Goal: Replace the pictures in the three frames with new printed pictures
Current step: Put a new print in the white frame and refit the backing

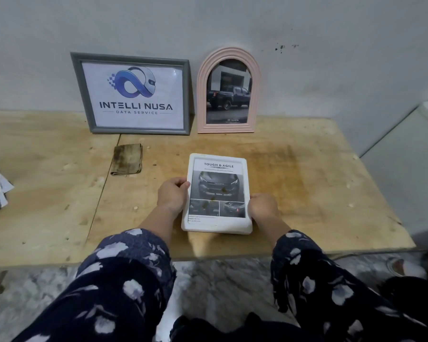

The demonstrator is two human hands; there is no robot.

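Your left grip (172, 193) and right grip (262, 206) each grasping a side of the white frame (217, 195), its car print's small text unreadable, fingertips hidden beneath, counter (307, 181) under it.

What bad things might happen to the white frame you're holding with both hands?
The white frame is gripped only at its side edges by the left hand and right hand, so it might slip onto the wooden table. Stood up carelessly, it could knock the pink arched frame leaning on the wall. Thumbs may smudge its front.
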